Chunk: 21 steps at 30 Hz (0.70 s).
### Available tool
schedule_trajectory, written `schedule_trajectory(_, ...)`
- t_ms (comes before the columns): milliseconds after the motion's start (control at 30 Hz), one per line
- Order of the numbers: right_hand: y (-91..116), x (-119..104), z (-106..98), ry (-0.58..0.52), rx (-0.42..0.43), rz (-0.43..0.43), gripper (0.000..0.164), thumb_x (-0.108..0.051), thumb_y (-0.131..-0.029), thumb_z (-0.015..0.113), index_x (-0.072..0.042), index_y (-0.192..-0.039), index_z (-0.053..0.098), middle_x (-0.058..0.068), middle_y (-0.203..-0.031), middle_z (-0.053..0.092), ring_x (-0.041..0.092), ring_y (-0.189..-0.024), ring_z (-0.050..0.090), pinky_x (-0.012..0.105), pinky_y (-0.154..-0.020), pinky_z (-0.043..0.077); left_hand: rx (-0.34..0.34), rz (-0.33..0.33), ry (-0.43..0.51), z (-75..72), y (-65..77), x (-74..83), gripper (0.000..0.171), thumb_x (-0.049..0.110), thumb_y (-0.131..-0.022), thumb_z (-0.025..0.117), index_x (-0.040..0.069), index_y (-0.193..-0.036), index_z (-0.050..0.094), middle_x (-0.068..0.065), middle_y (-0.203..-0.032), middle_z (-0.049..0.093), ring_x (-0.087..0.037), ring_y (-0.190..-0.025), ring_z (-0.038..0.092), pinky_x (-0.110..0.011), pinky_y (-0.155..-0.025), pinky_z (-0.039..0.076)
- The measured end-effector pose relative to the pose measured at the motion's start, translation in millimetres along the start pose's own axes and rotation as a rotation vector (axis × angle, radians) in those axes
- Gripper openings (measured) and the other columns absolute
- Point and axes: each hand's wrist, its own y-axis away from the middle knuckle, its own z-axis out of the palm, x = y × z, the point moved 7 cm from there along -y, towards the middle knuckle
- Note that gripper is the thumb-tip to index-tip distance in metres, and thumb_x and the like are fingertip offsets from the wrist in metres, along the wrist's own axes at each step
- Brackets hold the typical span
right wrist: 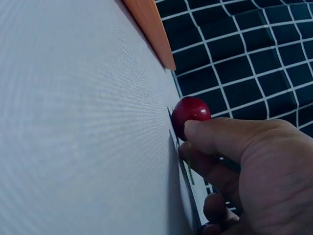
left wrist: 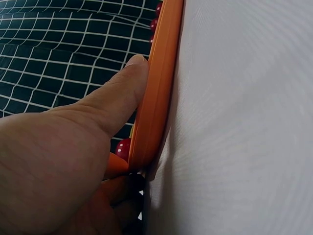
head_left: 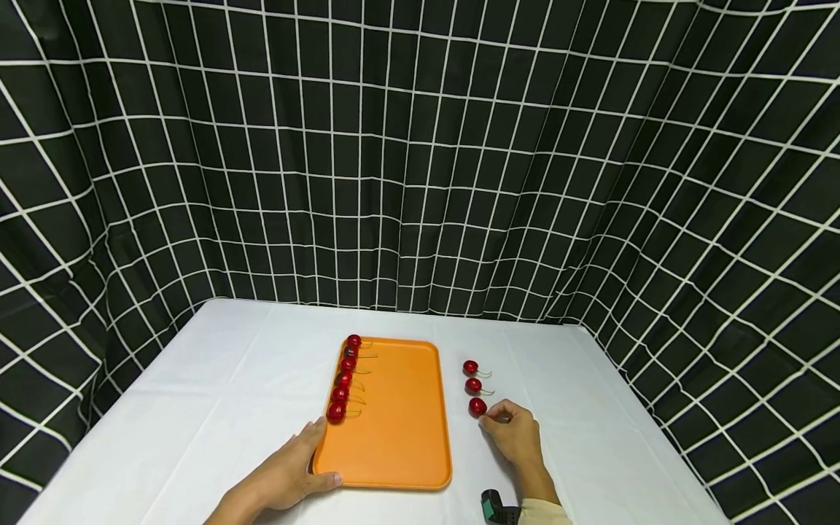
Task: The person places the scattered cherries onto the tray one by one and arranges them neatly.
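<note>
On the orange tray [head_left: 394,415], several red cherries [head_left: 340,394] line the left edge, their stems pointing right. My left hand [head_left: 289,467] rests at the tray's front left corner, fingers along the left side and thumb against the front rim. In the left wrist view the thumb [left wrist: 120,90] lies fairly straight along the orange rim. To the right of the tray, my right hand [head_left: 518,437] pinches the nearest cherry [head_left: 477,407] at its stem end, between thumb and forefinger. The right wrist view shows this cherry [right wrist: 190,115] close to the cloth, its stem partly hidden by the fingers.
Two more cherries, a middle one [head_left: 473,386] and a far one [head_left: 470,367], lie beyond the pinched one on the white tablecloth [head_left: 197,379]. A black grid-patterned curtain [head_left: 407,160] surrounds the table's back and sides. A dark wrist strap [head_left: 500,510] sits by the right sleeve.
</note>
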Motion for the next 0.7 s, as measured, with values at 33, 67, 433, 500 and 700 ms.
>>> schedule_trajectory(33,0.2,0.4,1.2,0.016,-0.005,-0.003,0.017,-0.010,-0.075,0.081,-0.014,-0.071,0.064,-0.004,-0.074,0.066,0.017,-0.072,0.057,0.033,-0.063,0.045,0.001,-0.006,0.004,0.1,0.9,-0.8,0.108,0.052,-0.075,0.077,-0.008,-0.148,0.024,-0.032,-0.151,0.020,-0.047,-0.139,0.016,-0.064,-0.108,0.011)
schedule_trajectory(67,0.3,1.2,2.2,0.025,-0.008,0.001,0.018,-0.009,-0.075,0.081,-0.014,-0.071,0.064,-0.004,-0.074,0.066,0.017,-0.072,0.057,0.033,-0.063,0.045,0.002,-0.011,0.004,0.3,1.5,-1.4,0.109,0.052,-0.075,0.077,-0.007,-0.148,0.024,-0.032,-0.151,0.020,-0.047,-0.139,0.017,-0.064,-0.108,0.012)
schedule_trajectory(433,-0.7,-1.5,-0.7,0.027,0.046,-0.044,0.017,-0.002,-0.074,0.078,-0.014,-0.069,0.067,-0.004,-0.071,0.066,0.016,-0.066,0.054,0.032,-0.060,0.043,0.014,-0.009,-0.008,-0.5,0.8,-0.9,0.108,0.053,-0.074,0.077,-0.006,-0.149,0.024,-0.032,-0.151,0.020,-0.046,-0.139,0.017,-0.064,-0.109,0.012)
schedule_trajectory(500,-0.3,-1.5,-1.8,0.015,0.051,-0.036,0.016,-0.002,-0.074,0.077,-0.014,-0.070,0.067,-0.003,-0.072,0.067,0.016,-0.067,0.054,0.032,-0.059,0.043,0.014,-0.007,-0.005,-0.6,0.5,-0.7,0.108,0.053,-0.075,0.077,-0.006,-0.149,0.024,-0.032,-0.151,0.020,-0.047,-0.139,0.017,-0.064,-0.109,0.012)
schedule_trajectory(700,0.7,-0.7,-4.9,-0.034,0.062,0.009,0.013,-0.003,-0.075,0.077,-0.012,-0.071,0.069,-0.002,-0.073,0.068,0.016,-0.067,0.057,0.030,-0.058,0.045,0.004,-0.002,-0.010,-0.8,0.8,0.4,0.109,0.053,-0.075,0.076,-0.006,-0.149,0.023,-0.033,-0.150,0.020,-0.048,-0.138,0.017,-0.065,-0.108,0.012)
